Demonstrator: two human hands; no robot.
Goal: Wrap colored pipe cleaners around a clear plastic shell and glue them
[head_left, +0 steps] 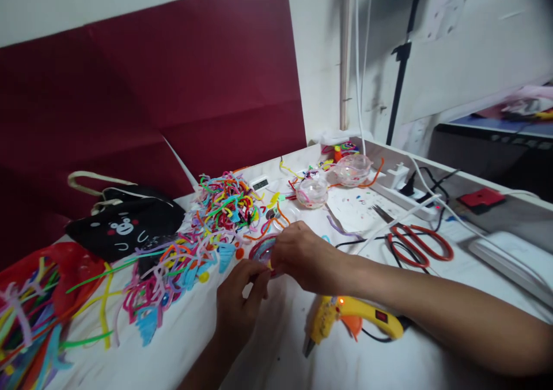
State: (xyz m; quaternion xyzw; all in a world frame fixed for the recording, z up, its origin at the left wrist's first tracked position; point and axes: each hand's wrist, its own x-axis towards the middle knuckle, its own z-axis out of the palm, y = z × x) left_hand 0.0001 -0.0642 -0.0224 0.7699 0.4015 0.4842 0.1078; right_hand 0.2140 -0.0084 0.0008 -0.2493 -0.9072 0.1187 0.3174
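Note:
Between my hands is a small round clear bowl [262,248] with red-pink strands along its rim and some blue inside; much of it is hidden by my fingers. My left hand [242,295] is closed, thumb and forefinger pinched at the bowl's near edge. From the right, my right hand [302,257] reaches over the same edge with curled fingers. What its fingertips grip is hidden, and a tiny yellow bit shows beside them. Just below my right forearm lies a yellow hot glue gun [330,320], its nozzle pointing toward me and a small light glowing.
Heaped pipe cleaners [228,205] spread leftward to a red bag [82,269] and a black pouch [125,223]. Two clear bowls [312,193] stand behind. On the right are red-handled scissors [421,246], a power strip [406,194], loose cables and a white box [514,263].

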